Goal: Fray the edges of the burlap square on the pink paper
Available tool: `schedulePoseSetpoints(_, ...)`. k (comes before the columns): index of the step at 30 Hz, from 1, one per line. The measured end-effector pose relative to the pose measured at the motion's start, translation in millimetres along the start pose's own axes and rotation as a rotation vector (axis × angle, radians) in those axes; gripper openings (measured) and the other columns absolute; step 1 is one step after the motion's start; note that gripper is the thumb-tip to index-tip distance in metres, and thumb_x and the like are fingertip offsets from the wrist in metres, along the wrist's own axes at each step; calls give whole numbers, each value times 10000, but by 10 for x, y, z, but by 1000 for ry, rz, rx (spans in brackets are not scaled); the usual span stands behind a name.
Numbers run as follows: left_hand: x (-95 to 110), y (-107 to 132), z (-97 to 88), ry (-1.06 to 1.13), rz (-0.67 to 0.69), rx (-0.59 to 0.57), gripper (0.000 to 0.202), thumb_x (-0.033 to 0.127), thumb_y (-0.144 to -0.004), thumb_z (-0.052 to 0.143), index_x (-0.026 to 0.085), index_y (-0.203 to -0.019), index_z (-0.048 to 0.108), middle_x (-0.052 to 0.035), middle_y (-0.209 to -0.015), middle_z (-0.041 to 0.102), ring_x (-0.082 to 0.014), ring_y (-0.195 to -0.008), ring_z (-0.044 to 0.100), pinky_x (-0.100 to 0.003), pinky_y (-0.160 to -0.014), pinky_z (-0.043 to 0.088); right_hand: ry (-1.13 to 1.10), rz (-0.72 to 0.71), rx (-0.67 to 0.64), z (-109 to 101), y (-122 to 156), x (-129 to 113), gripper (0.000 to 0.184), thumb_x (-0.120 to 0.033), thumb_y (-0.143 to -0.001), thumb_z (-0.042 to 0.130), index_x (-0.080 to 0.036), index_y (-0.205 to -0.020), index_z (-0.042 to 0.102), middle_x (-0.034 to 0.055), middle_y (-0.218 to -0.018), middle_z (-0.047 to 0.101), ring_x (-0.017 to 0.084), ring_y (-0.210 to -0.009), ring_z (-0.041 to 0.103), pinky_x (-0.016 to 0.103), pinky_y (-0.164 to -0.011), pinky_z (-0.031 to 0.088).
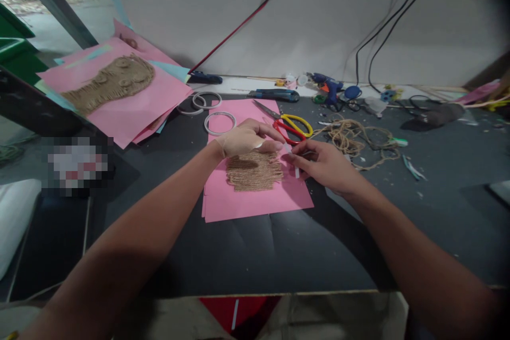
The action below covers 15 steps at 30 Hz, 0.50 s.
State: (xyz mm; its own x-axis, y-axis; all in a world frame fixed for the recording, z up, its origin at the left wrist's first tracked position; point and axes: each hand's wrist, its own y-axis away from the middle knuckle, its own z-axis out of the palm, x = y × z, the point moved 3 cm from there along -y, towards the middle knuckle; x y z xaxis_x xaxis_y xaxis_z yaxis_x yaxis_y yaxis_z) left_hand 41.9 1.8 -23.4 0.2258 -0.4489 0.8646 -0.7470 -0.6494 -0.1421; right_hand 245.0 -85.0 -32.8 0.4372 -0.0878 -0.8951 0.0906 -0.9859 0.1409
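Observation:
A patch of jute twine strands [255, 170] lies on a pink paper sheet [255, 199] in the middle of the dark table. My left hand [245, 138], in a pale glove, rests on the patch's upper edge with its fingers curled down and pinched at a thin white strip [297, 171]. My right hand [322, 164] is beside the patch on the right, fingers pinched on the same white strip.
Red-and-yellow scissors [292, 125] and loose twine [350, 138] lie just beyond my hands. White rings [219, 122], a utility knife [274, 95], a blue glue gun [329, 87] and cables sit farther back. Pink sheets with a larger jute piece [111, 82] are at left.

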Motion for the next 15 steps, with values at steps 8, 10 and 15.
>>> schedulePoseSetpoints(8,58,30,-58,95,-18,28,413,502,-842,753,184,-1095,828,-105,-1160,773,-188,-910,695,-325,-853,542,96,60,-92,-50,39,-101,180,-344,-871,768,-207,-857,653,5,-705,640,147,-552,644,276,-495,593)
schedulePoseSetpoints(10,49,30,-64,55,-38,33,403,494,-835,755,201,-1102,826,-87,-1140,780,-207,-982,702,-329,-898,537,100,77,-107,-65,43,-95,136,-312,-892,736,-200,-893,659,23,-764,670,146,-558,654,279,-495,605)
schedulePoseSetpoints(15,21,19,-70,-19,-43,50,360,466,-819,753,218,-1068,829,-72,-1204,776,-237,-1136,689,-339,-995,513,185,107,-151,-68,76,-74,99,-289,-950,669,-196,-921,649,26,-758,699,160,-553,713,267,-519,602)
